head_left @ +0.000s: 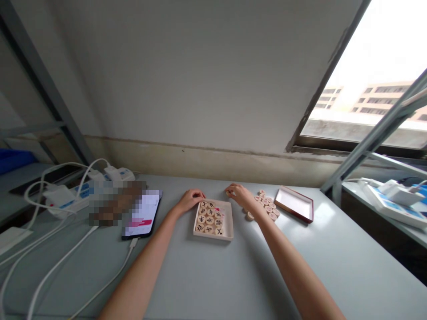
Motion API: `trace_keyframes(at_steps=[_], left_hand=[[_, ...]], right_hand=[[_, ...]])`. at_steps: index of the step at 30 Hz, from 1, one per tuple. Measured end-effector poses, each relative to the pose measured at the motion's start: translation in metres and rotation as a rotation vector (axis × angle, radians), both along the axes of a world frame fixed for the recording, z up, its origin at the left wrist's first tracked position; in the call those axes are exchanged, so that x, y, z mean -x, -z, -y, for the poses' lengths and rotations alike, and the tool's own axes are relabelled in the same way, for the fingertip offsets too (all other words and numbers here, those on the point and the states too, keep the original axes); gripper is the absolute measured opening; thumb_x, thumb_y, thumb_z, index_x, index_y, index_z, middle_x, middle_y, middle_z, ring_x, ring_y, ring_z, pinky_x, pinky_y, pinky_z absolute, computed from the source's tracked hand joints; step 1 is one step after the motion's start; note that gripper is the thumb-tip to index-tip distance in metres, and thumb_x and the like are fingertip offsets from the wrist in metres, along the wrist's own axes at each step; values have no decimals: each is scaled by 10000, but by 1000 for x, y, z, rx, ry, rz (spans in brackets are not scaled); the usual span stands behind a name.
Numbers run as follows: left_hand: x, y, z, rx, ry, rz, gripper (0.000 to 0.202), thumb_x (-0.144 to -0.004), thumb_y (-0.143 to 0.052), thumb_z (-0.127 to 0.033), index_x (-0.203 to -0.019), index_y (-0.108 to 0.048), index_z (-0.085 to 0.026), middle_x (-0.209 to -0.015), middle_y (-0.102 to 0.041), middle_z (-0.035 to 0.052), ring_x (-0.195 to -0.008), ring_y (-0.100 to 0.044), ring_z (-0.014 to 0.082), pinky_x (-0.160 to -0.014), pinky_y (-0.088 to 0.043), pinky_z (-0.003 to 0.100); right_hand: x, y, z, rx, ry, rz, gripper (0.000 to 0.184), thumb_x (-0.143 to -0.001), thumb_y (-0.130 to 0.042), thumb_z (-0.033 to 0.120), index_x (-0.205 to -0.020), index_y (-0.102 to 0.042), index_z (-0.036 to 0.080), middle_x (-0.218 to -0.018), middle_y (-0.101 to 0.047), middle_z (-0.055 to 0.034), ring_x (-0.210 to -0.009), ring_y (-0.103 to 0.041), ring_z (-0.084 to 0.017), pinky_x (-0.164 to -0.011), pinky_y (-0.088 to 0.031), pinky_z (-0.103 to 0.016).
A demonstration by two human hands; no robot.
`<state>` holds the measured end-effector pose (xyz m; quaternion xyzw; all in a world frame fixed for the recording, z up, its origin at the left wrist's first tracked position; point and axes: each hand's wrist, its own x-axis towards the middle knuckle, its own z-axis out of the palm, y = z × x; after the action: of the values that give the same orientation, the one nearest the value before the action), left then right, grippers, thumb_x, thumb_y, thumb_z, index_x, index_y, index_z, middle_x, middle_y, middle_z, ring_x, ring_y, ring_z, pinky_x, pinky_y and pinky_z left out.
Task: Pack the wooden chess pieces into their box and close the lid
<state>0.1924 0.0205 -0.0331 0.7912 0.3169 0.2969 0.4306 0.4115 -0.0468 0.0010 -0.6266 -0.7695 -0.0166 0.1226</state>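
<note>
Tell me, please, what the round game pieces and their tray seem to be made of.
The round game pieces look like pale matte wood with dark characters, though plastic is possible. The tray looks like smooth cream card or plastic; cannot tell which.

Wall: white plaster, stained lower band | Window: right, bright daylight, tan building outside | Furniture: grey table, metal rack upright

"Is anything crowding you around the shallow tray?"

"Yes, the loose xiangqi pieces are blocking the way past your right hand, and the red-edged lid is closing off the table beyond them."

"And your left hand?"

"You're getting open tabletop toward the smartphone, with charging cables lying past it."
</note>
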Motion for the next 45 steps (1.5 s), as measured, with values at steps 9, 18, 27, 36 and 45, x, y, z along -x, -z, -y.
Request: trace_keyframes(at_steps=[9,18,27,36,45], left_hand=[[0,1,1,-1,-10,14,140,-620,-483,-245,-574,-563,-140,-691,-609,29,-704,-543,157,-679,-404,243],[1,0,3,-20,2,36,145,-625,-493,-263,-563,-545,-143,-680,-605,31,-719,-540,162,-693,-404,249],[0,-2,2,-27,0,7,137,-626,-486,-241,-561,-556,-142,-680,-608,26,-699,-536,152,-683,-399,236],[0,1,-1,-21,21,-18,135,-626,-471,-215,-574,-568,-137,-719,-611,32,-709,-534,150,-671,-391,232],[0,0,0,-8,7,-28,134,-629,-475,-222,-586,-574,-142,-737,-618,34,-722,-539,154,-686,-399,241]], right_hand=[[-13,-10,33,-22,162,34,241,-748,-493,185,-960,-604,211,-1012,-596,-72,-969,-476,-244,-845,-264,-419],[46,-16,54,106,-165,-62,249,-762,-492,169,-964,-598,270,-1019,-600,-18,-906,-528,-171,-790,-317,-320],[47,-12,60,155,-135,-139,264,-730,-545,196,-984,-600,242,-1026,-605,-29,-907,-534,-182,-805,-304,-325],[9,-12,59,-119,140,-62,169,-752,-535,326,-887,-572,232,-946,-570,-42,-922,-450,-220,-766,-281,-345],[-8,4,59,-116,175,44,194,-766,-495,266,-938,-585,258,-946,-571,-47,-894,-442,-224,-790,-246,-378]])
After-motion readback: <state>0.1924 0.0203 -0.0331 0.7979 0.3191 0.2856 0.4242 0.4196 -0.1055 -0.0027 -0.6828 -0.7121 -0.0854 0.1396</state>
